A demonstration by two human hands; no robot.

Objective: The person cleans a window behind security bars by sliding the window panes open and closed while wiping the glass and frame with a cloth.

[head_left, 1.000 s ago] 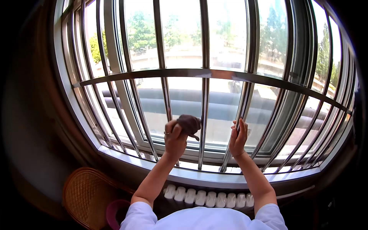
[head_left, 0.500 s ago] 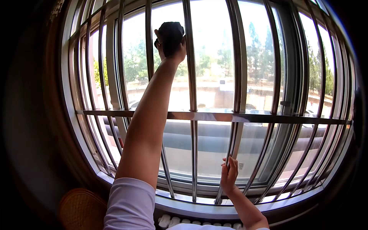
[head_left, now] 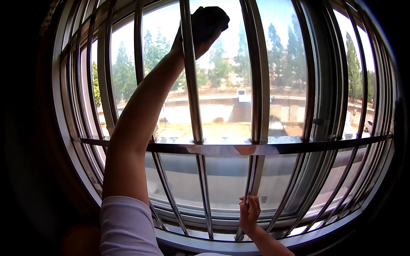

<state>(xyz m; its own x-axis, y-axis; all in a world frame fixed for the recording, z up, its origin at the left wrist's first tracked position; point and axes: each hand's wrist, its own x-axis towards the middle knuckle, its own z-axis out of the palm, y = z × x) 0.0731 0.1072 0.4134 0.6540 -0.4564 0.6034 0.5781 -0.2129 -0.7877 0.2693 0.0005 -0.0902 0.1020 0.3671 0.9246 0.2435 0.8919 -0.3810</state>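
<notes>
My left hand [head_left: 207,45] is raised high behind the metal bars and closed on a dark, bunched cloth [head_left: 211,22], held up at the upper window glass [head_left: 226,106]. A vertical bar [head_left: 191,85] crosses in front of this hand, and the fingers are mostly hidden by the cloth. Lower down, my right hand [head_left: 249,215] is closed around another vertical bar [head_left: 252,175], below the horizontal rail [head_left: 222,149].
Closely spaced bars span the whole window. A sliding window frame [head_left: 322,94] stands right of centre behind them. The pale sill [head_left: 192,243] runs along the bottom. At the lower left is a dim, rounded brown object [head_left: 81,240]. Trees and a wall show outside.
My left hand has moved up and right with the cloth, from left of a bar to behind it. My right hand stays on its bar. The whole view has shifted.
</notes>
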